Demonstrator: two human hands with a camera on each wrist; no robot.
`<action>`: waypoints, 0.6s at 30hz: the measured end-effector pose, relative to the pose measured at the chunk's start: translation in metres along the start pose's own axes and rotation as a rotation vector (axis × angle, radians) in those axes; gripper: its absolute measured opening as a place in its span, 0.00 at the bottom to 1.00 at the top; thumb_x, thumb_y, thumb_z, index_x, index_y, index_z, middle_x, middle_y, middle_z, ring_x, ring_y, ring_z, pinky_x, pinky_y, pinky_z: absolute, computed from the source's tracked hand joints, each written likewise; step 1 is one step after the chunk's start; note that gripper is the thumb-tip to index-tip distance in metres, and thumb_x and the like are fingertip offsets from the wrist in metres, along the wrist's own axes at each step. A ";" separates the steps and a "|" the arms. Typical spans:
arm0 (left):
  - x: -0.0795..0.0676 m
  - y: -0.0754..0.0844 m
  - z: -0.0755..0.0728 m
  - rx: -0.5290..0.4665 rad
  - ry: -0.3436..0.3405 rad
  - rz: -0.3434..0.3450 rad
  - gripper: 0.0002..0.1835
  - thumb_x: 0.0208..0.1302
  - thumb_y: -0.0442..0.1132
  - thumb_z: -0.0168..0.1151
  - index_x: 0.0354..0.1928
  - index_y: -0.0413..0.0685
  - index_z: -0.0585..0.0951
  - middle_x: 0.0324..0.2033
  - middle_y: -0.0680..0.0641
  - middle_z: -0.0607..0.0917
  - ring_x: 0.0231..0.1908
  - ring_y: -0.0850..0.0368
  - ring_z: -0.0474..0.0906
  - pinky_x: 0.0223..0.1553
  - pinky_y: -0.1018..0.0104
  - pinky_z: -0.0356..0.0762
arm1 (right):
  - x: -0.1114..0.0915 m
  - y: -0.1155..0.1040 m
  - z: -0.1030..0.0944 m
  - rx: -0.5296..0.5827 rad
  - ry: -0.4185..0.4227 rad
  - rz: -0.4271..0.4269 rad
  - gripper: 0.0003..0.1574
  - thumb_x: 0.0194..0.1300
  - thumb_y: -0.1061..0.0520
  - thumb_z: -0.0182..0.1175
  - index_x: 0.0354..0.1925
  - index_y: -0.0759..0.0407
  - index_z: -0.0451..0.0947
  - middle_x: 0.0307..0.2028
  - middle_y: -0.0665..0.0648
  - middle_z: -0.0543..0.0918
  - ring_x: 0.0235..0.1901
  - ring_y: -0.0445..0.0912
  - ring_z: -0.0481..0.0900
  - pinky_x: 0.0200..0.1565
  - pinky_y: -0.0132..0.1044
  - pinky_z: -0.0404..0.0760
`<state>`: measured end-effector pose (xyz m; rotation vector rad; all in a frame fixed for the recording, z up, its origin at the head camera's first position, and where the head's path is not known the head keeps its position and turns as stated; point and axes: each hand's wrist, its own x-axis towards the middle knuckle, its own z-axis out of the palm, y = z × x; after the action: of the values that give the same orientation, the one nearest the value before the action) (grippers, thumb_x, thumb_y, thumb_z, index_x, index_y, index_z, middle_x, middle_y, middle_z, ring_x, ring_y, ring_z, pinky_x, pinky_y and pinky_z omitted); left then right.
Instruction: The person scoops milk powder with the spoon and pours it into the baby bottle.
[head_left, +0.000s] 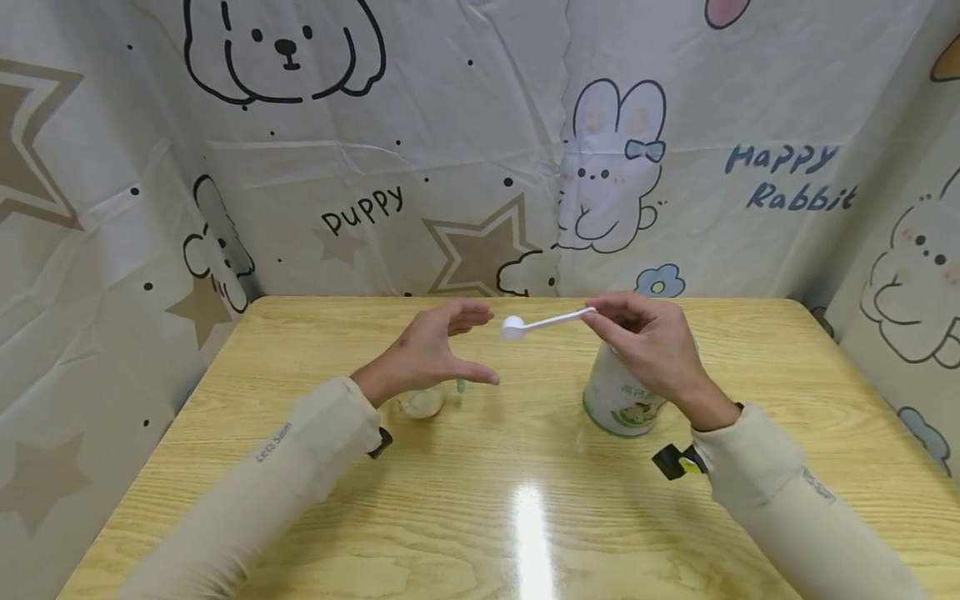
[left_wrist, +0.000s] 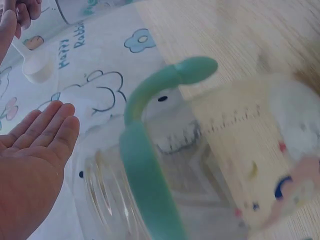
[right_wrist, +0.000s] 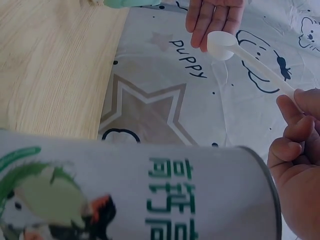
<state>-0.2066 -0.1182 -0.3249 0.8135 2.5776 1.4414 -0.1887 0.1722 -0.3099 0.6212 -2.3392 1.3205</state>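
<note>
My right hand [head_left: 652, 337] pinches the handle end of a white measuring scoop [head_left: 514, 327] and holds it level in the air, bowl toward the left. Facing that bowl, my left hand [head_left: 427, 343] is held up with its fingers extended and thumb apart, touching nothing. A clear baby bottle [left_wrist: 220, 145] with a green handle [left_wrist: 150, 180] stands just below the left hand; its threaded neck shows, while in the head view the hand and wrist hide most of it. Behind and under the right hand stands a white milk powder can [head_left: 626, 400] with green print; the hand hides its top.
The wooden table [head_left: 450, 517] reaches back to a printed cloth [head_left: 465, 125] hung behind and on both sides. Dark wrist devices [head_left: 678, 461] sit at both cuffs. A bright reflection lies on the table's front middle.
</note>
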 end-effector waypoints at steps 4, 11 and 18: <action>0.005 0.003 0.007 -0.027 -0.012 0.021 0.47 0.43 0.38 0.84 0.66 0.36 0.70 0.63 0.42 0.76 0.65 0.49 0.71 0.67 0.63 0.67 | -0.002 0.001 -0.007 -0.004 0.017 0.003 0.07 0.65 0.66 0.66 0.42 0.67 0.85 0.32 0.60 0.87 0.25 0.37 0.79 0.27 0.23 0.76; 0.011 0.007 0.020 -0.042 -0.031 0.034 0.46 0.43 0.38 0.84 0.66 0.37 0.70 0.63 0.43 0.76 0.65 0.51 0.71 0.66 0.67 0.68 | -0.005 0.005 -0.017 -0.010 0.037 0.013 0.07 0.64 0.66 0.67 0.42 0.66 0.86 0.30 0.44 0.86 0.25 0.36 0.79 0.28 0.22 0.75; 0.022 0.013 0.035 -0.044 -0.041 0.040 0.47 0.45 0.40 0.84 0.67 0.38 0.69 0.65 0.43 0.74 0.66 0.52 0.70 0.66 0.69 0.67 | -0.007 0.010 -0.028 -0.044 0.059 0.041 0.09 0.64 0.66 0.68 0.43 0.67 0.86 0.30 0.34 0.83 0.27 0.33 0.78 0.29 0.21 0.74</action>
<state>-0.2087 -0.0750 -0.3300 0.8839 2.5053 1.4703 -0.1855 0.2025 -0.3062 0.5165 -2.3383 1.2840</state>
